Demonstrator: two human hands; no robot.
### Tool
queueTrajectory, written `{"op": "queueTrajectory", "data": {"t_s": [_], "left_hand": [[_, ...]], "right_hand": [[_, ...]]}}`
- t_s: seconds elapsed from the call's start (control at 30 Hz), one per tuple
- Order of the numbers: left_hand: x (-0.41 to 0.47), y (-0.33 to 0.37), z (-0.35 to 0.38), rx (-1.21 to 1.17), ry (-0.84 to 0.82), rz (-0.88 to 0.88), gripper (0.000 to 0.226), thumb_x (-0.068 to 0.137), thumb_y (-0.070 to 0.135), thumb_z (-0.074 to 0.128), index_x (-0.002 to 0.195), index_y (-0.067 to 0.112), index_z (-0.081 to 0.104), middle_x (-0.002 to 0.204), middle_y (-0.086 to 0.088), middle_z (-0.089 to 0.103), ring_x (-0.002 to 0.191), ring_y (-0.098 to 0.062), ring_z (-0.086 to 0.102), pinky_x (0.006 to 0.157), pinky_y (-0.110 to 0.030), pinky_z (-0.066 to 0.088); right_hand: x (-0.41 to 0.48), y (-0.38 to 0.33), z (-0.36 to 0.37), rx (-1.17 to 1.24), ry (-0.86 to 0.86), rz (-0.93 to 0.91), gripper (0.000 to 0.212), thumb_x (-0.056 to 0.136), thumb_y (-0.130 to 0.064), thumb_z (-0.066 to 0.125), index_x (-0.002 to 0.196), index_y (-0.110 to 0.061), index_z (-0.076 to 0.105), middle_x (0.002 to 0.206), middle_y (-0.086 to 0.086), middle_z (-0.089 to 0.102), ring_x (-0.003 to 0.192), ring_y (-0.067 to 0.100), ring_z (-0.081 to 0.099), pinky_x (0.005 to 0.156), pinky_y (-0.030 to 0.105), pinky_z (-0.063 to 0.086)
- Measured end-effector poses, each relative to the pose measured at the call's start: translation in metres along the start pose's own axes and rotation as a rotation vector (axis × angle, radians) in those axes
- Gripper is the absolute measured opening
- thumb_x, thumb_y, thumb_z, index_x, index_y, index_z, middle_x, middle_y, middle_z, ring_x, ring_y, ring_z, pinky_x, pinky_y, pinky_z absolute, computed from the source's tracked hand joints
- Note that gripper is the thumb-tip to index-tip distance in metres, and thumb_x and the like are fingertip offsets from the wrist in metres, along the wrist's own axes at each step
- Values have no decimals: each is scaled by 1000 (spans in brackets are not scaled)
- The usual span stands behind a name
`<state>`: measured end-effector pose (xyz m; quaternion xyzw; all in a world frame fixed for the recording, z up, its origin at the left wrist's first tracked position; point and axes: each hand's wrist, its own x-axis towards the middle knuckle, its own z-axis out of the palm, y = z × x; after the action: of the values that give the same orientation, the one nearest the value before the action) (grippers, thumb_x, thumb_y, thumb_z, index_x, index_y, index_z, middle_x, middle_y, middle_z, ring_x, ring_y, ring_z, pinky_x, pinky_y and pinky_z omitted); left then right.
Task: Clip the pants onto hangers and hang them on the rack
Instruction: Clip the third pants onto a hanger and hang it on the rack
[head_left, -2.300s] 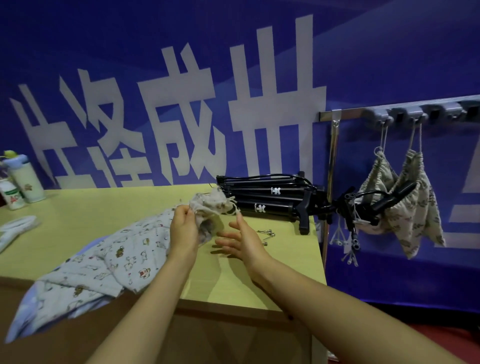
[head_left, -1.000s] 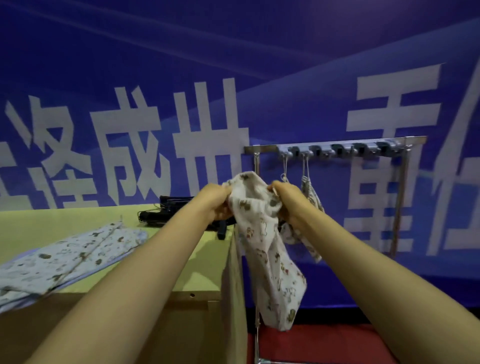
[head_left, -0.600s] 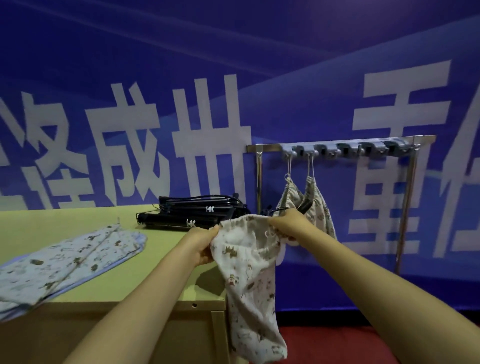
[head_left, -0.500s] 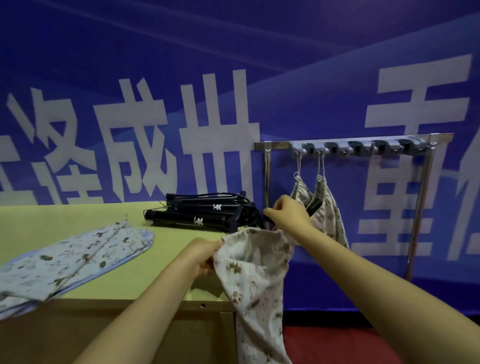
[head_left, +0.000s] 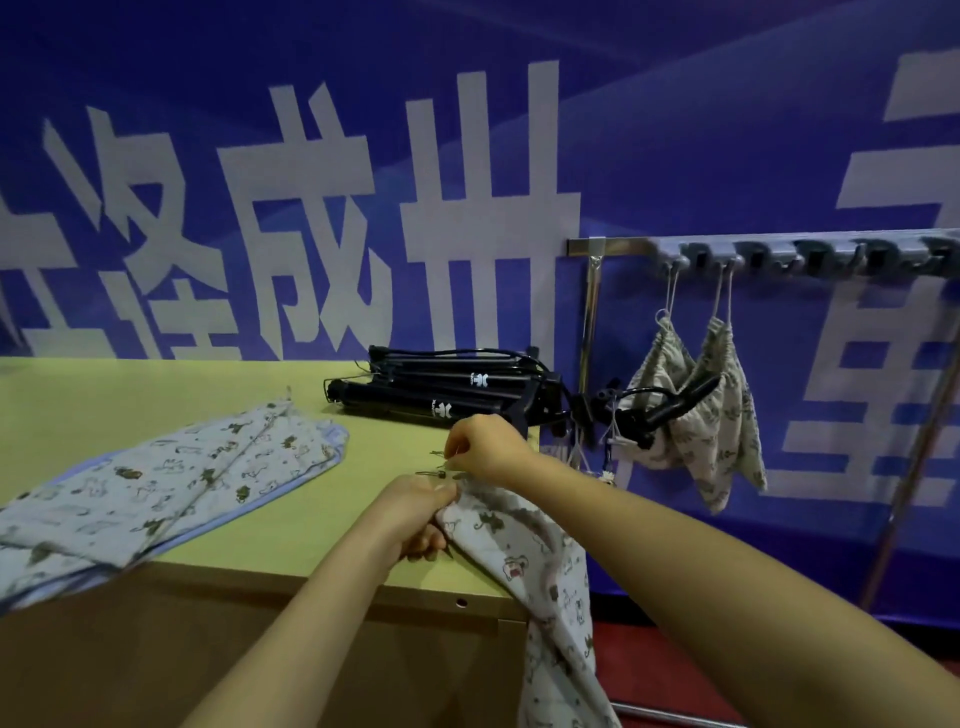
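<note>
Your left hand (head_left: 415, 512) pinches the limp, light pants (head_left: 524, 561) at the waistband; your right hand (head_left: 480, 449) fingers close on a small clip (head_left: 436, 472); keep hold at the waistband edge.

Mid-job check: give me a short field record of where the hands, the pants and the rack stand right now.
left hand: grips the waistband of the held pants, at the table edge
right hand: pinches a small metal clip just above the waistband
held pants: drape off the table's right end, not on the rack
rack: two pants already hung from hooks
table: more printed cloth lies flat; black tripod at the back
</note>
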<state>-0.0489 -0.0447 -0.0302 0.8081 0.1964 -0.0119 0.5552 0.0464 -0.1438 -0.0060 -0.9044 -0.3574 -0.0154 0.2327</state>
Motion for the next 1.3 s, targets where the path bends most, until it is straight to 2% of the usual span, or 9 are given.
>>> {"op": "queueTrajectory", "data": {"t_s": [0.17,0.5,0.6,0.67,0.77,0.93,1.07,1.17,1.3], "left_hand": [[5,-8,-2,-25,-15,15,30,96,28,50,73,11,58,37,-5,50,28,-12,37,35,-16,28],[8,-9,-3,-41,-22,14,30,96,29,50,76,9,60,38,-5,52,28,-10,38,36,-17,30],[8,-9,-2,-40,-8,10,31,96,30,49,78,8,60,39,-4,53,29,-10,39,35,-16,30],[6,-7,2,-58,23,20,31,96,30,49,81,6,62,41,-5,54,30,-11,40,35,-16,28],[4,0,16,-134,95,96,34,97,32,46,80,9,65,57,-5,60,44,-16,46,41,-20,31],[-3,25,50,-364,124,205,33,99,25,42,82,11,67,89,-16,71,85,-32,66,79,-42,53],[-10,41,67,-397,154,251,35,100,22,40,77,10,63,84,-14,68,76,-27,63,67,-34,51],[-15,47,80,-325,143,265,36,100,25,41,79,7,64,79,-14,67,69,-26,60,61,-34,48],[-23,53,100,-153,112,287,34,99,22,41,79,3,61,55,-11,57,43,-19,52,44,-25,40]], "right_hand": [[12,3,27,-63,11,57,21,83,-24,68,98,-10,66,102,8,68,96,25,62,83,41,54],[16,5,35,-43,20,66,18,87,-21,63,98,-8,67,102,10,69,94,25,63,81,38,54],[2,6,21,201,109,53,16,92,-20,58,99,-7,64,98,8,68,89,20,63,82,36,54],[-14,7,3,439,135,69,11,95,-17,55,98,-8,60,85,5,67,73,13,63,70,26,55],[-39,19,-24,637,8,59,9,98,-13,47,97,-7,53,73,6,67,59,14,66,51,18,50],[-78,47,-41,326,-87,84,5,99,-21,46,98,-16,49,85,1,61,72,12,59,58,20,47],[-103,65,-49,156,-97,121,14,99,-23,45,106,-13,51,98,0,53,91,17,49,72,26,38],[-121,83,-62,-3,-169,203,15,98,-21,43,106,-10,50,108,10,56,88,22,46,72,31,37],[-135,101,-76,-202,-266,259,20,96,-20,44,95,-2,53,98,19,58,77,24,42,67,33,34]]}}
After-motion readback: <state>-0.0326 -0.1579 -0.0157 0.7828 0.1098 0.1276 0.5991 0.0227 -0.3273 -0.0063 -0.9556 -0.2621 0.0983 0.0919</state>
